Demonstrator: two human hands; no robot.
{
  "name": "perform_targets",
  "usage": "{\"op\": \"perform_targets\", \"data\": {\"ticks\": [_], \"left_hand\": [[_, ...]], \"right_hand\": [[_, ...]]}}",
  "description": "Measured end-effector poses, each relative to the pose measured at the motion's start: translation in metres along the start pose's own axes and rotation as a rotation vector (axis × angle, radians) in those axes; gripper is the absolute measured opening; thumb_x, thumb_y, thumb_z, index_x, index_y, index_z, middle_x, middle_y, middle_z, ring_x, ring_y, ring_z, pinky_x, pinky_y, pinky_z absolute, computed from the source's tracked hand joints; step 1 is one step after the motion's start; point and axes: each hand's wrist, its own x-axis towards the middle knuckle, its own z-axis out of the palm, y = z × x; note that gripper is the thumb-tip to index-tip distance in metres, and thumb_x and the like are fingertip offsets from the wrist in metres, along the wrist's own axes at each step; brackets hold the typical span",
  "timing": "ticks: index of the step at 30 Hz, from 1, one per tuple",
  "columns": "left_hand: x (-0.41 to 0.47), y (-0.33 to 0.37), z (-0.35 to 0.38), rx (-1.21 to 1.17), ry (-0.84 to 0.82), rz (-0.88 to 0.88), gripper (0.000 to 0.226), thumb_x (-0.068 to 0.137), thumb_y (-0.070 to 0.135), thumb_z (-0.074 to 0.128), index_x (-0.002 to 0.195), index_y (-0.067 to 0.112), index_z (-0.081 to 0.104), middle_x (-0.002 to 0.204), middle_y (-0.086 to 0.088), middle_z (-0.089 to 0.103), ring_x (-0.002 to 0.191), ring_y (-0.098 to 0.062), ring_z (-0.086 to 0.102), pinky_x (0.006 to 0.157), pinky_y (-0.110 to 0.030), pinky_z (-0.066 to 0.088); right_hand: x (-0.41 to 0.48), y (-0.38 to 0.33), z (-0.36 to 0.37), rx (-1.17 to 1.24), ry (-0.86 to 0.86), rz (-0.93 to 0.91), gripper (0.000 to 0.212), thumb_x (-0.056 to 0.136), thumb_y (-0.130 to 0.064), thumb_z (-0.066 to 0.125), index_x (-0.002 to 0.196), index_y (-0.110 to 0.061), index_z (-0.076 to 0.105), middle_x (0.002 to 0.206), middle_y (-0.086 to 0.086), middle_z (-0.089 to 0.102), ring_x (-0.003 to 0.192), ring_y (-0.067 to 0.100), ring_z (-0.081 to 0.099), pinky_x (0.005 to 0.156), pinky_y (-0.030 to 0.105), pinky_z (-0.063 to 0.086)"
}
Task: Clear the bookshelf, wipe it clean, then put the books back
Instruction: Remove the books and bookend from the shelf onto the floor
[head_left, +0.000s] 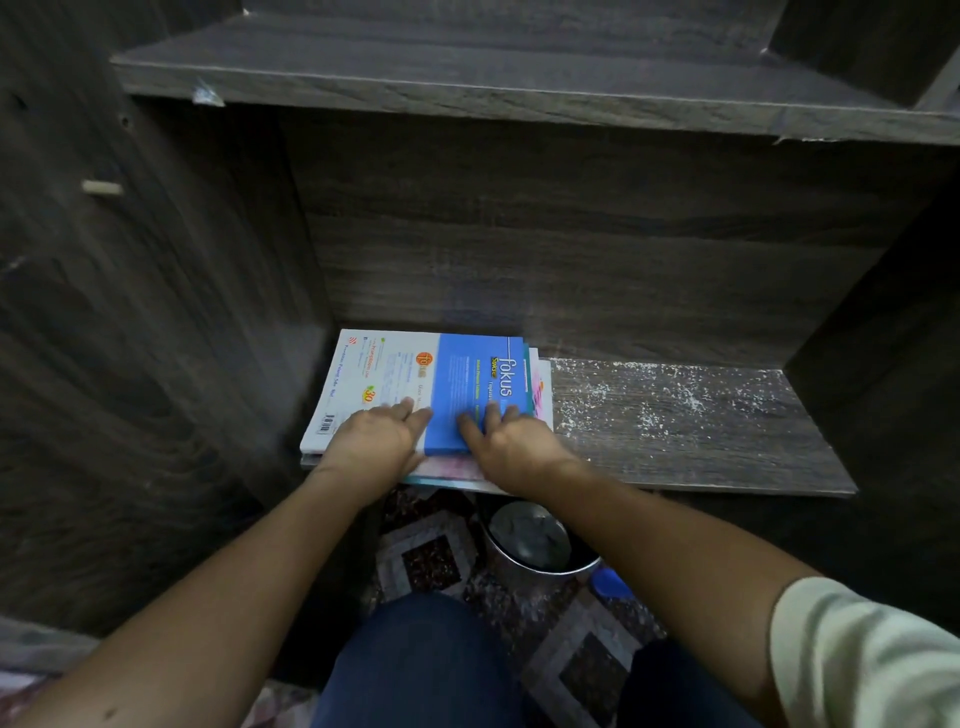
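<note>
A stack of books (467, 374) is laid flat at the left end of the shelf (701, 441), pushed close to the left wall and the back wall. The long side of the top book seems to run along the shelf from left to right, and the near edge of the stack is at the front edge of the shelf. The left hand (371, 439) is laid on the white part of the top cover, with its fingers straight and flat. The right hand (514, 447) is laid just beside it on the blue part, with its fingers spread and flat. Both hands are at the near edge of the stack, about equally close to it. Nothing is gripped as far as can be seen, but the thumbs are hidden. To the right of the stack, white dust (675, 405) is spread over the bare shelf. The stack will probably have to be pulled toward the front edge and lifted out with both hands.
</note>
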Motion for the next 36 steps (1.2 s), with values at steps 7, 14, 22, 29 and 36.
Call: {"op": "perform_targets", "data": {"ticks": [7,14,22,29,36], "left_hand": [[-0.006,-0.014,-0.004,0.029,0.253,-0.123,0.037,0.072,0.003,0.069,0.106,0.011,0.059,0.092,-0.009,0.065,0.083,-0.029,0.063,0.079,-0.038,0.05],[-0.008,-0.014,-0.052,-0.042,0.588,-0.041,0.032,0.057,-0.009,0.073,0.084,0.006,0.064,0.071,-0.012,0.062,0.064,-0.032,0.06,0.067,-0.04,0.048],[-0.036,0.04,-0.126,-0.143,0.56,0.058,0.033,0.066,0.002,0.073,0.097,0.012,0.064,0.088,-0.01,0.063,0.082,-0.035,0.061,0.075,-0.037,0.044],[-0.07,0.127,-0.175,-0.224,0.465,0.267,0.02,0.086,0.019,0.064,0.106,0.023,0.063,0.101,0.0,0.066,0.094,-0.027,0.061,0.072,-0.029,0.04],[-0.098,0.254,-0.212,-0.306,0.367,0.538,0.02,0.086,0.028,0.068,0.105,0.026,0.063,0.098,-0.001,0.063,0.091,-0.024,0.06,0.071,-0.033,0.048]], "right_hand": [[0.001,0.022,-0.011,0.137,0.252,-0.038,0.038,0.062,-0.028,0.069,0.097,-0.015,0.071,0.064,0.004,0.058,0.044,0.024,0.055,0.039,0.022,0.025],[-0.007,0.039,-0.051,0.24,0.487,0.264,0.043,0.055,-0.017,0.083,0.093,-0.013,0.064,0.079,0.006,0.059,0.069,0.029,0.058,0.061,0.036,0.048],[-0.085,0.09,-0.099,0.19,0.38,0.27,0.044,0.07,-0.035,0.082,0.098,-0.011,0.057,0.093,0.006,0.064,0.087,0.027,0.06,0.059,0.031,0.032],[-0.2,0.129,-0.107,0.372,0.108,0.324,0.038,0.084,-0.039,0.065,0.111,-0.017,0.051,0.104,0.008,0.065,0.092,0.03,0.062,0.069,0.036,0.048],[-0.332,0.165,-0.108,0.537,-0.166,0.434,0.019,0.086,-0.033,0.063,0.098,-0.019,0.06,0.09,0.002,0.062,0.079,0.02,0.06,0.063,0.03,0.047]]}}
